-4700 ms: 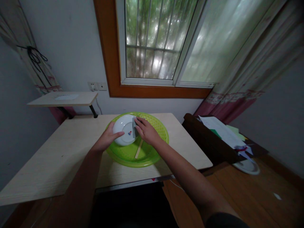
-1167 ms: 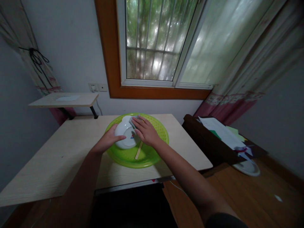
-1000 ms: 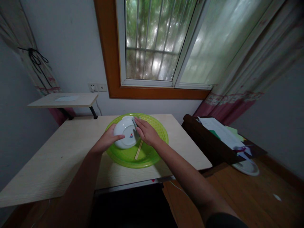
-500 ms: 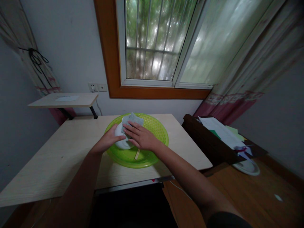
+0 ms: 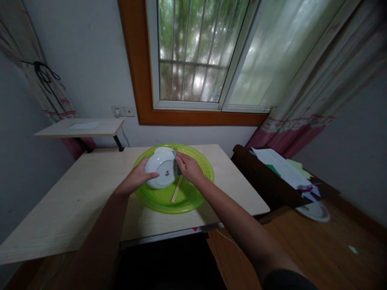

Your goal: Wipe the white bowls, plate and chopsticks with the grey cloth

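Observation:
A white bowl (image 5: 161,172) with a small red and blue mark is tilted on its side over a green plastic basin (image 5: 193,197) on the table. My left hand (image 5: 137,179) grips the bowl's near left rim, thumb across its underside. My right hand (image 5: 189,169) is closed on a grey sponge (image 5: 176,164) pressed against the bowl's right edge. Wooden chopsticks (image 5: 176,189) lie in the basin below the bowl.
The light wooden table (image 5: 75,201) stands under a barred window. A small shelf (image 5: 78,127) juts out at the back left. A dark cabinet (image 5: 266,181) with papers stands to the right, and a white plate (image 5: 314,211) sits beside it low down.
Half a second ago my right hand lay flat with the sponge over the bowl's underside; now hand and sponge have slid to the bowl's right edge, uncovering the bowl's underside.

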Demonstrator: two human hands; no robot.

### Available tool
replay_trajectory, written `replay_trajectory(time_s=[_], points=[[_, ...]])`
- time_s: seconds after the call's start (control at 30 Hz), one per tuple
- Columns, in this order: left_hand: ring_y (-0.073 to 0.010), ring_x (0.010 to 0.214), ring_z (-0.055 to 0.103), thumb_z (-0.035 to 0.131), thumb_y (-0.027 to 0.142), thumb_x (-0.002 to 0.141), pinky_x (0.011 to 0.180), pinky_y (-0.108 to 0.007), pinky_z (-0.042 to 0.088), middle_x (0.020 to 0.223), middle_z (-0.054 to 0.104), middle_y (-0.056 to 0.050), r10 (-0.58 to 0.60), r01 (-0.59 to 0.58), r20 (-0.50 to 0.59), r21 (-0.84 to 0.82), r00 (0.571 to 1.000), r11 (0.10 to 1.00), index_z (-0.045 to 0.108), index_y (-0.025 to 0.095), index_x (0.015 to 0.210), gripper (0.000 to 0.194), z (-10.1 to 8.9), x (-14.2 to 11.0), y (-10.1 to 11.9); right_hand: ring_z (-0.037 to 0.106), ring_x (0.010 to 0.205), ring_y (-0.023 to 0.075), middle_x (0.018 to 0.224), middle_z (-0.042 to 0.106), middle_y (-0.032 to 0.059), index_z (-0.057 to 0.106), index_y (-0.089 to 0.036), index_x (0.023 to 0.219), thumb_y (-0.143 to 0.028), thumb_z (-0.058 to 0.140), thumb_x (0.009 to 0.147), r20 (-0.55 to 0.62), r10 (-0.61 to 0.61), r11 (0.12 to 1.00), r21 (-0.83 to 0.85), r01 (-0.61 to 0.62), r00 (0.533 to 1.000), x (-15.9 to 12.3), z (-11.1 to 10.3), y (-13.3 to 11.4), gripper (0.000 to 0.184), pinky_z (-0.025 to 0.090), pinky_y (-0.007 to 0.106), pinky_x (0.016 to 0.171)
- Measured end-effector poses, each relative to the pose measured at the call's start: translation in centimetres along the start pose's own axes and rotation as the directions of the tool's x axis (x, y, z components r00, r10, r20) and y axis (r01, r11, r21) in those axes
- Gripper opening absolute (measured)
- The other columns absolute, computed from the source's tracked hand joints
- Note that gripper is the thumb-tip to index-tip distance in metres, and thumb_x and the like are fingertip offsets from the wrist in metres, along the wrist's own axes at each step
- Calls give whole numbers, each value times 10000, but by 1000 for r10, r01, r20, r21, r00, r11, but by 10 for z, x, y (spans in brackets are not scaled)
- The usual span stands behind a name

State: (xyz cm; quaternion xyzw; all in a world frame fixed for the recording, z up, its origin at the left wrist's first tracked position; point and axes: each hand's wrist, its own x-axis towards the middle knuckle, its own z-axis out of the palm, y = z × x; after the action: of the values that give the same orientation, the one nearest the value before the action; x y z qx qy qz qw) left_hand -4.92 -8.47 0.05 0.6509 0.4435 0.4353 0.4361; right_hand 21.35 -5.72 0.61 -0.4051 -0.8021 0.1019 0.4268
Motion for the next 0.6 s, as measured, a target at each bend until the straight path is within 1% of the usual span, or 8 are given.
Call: replay_trajectory(time_s=[0.1, 0.23, 0.33, 0.4, 0.47, 0.53, 0.6], points=[[-342, 1108, 652, 861, 438, 691, 978, -472, 537, 1178, 674, -83, -2, 2, 9, 41, 1000, 999, 582, 210, 1241, 658, 1, -2, 5, 601, 1358, 267, 1448, 643, 106, 618, -223, 1443, -424, 412, 1067, 1, -25, 999, -22, 25, 1000, 0, 0, -3, 474, 454, 505, 1197], [-342, 1091, 644, 866, 428, 684, 970, -466, 536, 1137, 675, -69, 10, -11, 33, 47, 999, 999, 608, 222, 1193, 606, 1, -4, 8, 521, 1437, 264, 1538, 556, 124, 523, -197, 1522, -378, 435, 1061, 38, -163, 984, -74, 165, 986, -1, -2, -11, 503, 409, 512, 1231], [-346, 1024, 653, 882, 428, 666, 926, -450, 547, 1068, 691, -61, 19, -23, 49, 77, 999, 997, 644, 234, 1121, 549, 2, -4, 7, 418, 1513, 260, 1613, 465, 112, 443, -204, 1571, -346, 460, 1048, 108, -296, 948, -88, 306, 949, -2, -4, -19, 542, 363, 528, 1259], [-348, 1004, 662, 894, 434, 649, 914, -443, 551, 1054, 705, -58, 42, -48, 55, 108, 998, 993, 659, 239, 1109, 551, 3, -3, 6, 361, 1545, 261, 1636, 431, 107, 414, -203, 1585, -339, 468, 1042, 176, -375, 915, -87, 394, 910, -1, -5, -26, 562, 339, 533, 1272], [-347, 1006, 670, 896, 448, 645, 919, -441, 553, 1067, 717, -54, 68, -77, 68, 137, 995, 988, 666, 245, 1126, 570, 4, -2, 5, 327, 1562, 259, 1640, 427, 99, 411, -207, 1585, -336, 473, 1038, 235, -434, 883, -82, 462, 870, -1, -6, -31, 565, 319, 535, 1282], [-344, 1024, 673, 885, 464, 661, 928, -439, 553, 1096, 722, -55, 84, -97, 85, 159, 993, 983, 659, 245, 1156, 586, 4, -1, 5, 322, 1564, 257, 1629, 446, 97, 429, -205, 1574, -325, 473, 1037, 262, -467, 862, -78, 501, 844, -1, -7, -34, 552, 303, 537, 1288], [-341, 1043, 673, 866, 482, 688, 935, -438, 549, 1130, 718, -64, 86, -103, 101, 177, 991, 979, 642, 235, 1182, 596, 5, 0, 5, 355, 1548, 251, 1609, 474, 98, 454, -206, 1559, -301, 462, 1039, 248, -469, 864, -72, 498, 848, -1, -6, -35, 529, 307, 533, 1284]])
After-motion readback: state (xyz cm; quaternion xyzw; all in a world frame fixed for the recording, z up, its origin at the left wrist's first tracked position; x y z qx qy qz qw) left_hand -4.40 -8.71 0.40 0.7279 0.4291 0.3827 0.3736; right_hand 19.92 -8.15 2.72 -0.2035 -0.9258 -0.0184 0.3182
